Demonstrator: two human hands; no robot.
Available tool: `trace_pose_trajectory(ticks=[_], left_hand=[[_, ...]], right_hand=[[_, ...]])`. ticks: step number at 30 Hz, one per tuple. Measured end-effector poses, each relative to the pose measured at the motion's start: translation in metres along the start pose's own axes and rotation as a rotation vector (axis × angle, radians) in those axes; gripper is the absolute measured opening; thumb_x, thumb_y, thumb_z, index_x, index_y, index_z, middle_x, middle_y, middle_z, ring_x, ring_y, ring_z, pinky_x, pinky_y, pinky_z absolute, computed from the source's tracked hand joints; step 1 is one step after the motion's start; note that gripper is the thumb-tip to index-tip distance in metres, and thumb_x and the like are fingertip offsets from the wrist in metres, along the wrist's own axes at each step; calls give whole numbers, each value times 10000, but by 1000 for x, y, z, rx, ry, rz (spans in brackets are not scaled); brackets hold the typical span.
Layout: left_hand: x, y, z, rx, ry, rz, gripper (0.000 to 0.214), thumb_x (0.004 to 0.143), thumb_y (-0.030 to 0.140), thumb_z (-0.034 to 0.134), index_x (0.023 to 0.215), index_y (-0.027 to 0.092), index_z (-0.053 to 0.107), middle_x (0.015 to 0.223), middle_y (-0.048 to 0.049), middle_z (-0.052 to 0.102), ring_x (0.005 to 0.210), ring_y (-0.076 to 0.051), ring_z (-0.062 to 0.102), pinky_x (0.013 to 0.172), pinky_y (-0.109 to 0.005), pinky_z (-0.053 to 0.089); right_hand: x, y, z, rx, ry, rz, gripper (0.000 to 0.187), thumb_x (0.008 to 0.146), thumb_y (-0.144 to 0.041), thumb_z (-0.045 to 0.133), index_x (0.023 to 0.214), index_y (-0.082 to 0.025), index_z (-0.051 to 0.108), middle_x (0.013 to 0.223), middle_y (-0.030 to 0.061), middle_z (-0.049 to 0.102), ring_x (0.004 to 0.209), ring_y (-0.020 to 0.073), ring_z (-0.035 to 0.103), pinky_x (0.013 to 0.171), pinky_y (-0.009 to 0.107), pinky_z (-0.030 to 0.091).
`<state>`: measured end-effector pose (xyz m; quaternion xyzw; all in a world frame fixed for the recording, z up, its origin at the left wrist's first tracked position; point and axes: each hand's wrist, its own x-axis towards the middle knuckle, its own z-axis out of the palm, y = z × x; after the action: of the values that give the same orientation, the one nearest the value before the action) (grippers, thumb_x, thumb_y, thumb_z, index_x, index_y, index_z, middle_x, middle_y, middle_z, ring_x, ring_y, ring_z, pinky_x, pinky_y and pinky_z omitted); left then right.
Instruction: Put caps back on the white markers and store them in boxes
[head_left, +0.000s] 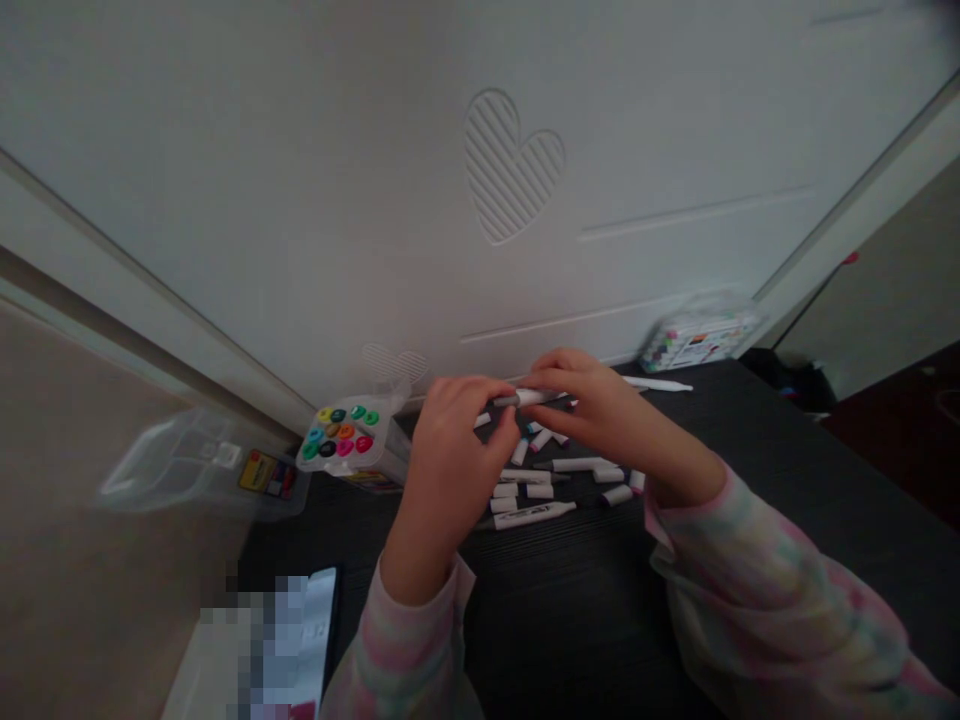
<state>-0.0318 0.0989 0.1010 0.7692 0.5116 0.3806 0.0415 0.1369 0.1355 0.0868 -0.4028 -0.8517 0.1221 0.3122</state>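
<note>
Between my two hands a white marker (534,397) with a grey end is held level above the dark table. My left hand (466,440) pinches the grey end with thumb and fingers. Around the white barrel close my right hand's fingers; my right hand (589,395) comes in from the right. Below them lie several loose white caps (541,440) and uncapped markers, among them one marker (534,516) nearest me and another marker (577,465) behind it. One more white marker (664,385) rests at the back, right of my right hand.
A clear case of capped markers (346,440) stands at left, its transparent lid (180,465) open beside it. Another marker case (701,335) leans at the back right against the white panel (337,200) with a heart. A phone (319,620) lies front left on the dark table (570,630).
</note>
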Motion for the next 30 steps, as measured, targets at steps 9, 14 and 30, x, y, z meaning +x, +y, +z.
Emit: trace_pose_trajectory(ticks=[9,14,30], left_hand=[[-8,18,-23,-279,-25,160,170,726,112,602,866,204,575,858,-11,608,825,-143,553,714,-263,444],[-12,25,-26,-400,-8,227,285,662,3,613,870,197,586,870,-7,597,836,-130,544,717,-244,439],[-16,19,-31,-632,6,152,286,675,12,641,868,219,604,869,8,577,817,-111,534,725,-236,434]], right_hand=[[-9,-18,-15,-61,208,-207,164,782,-135,544,916,-192,620,917,65,620,878,187,571,758,330,440],[-13,-26,-19,-56,291,-284,201,767,-82,538,912,-195,617,914,58,622,852,170,580,734,304,459],[-16,-30,-21,13,313,-277,145,749,-125,587,888,-163,574,877,69,637,862,182,586,762,321,470]])
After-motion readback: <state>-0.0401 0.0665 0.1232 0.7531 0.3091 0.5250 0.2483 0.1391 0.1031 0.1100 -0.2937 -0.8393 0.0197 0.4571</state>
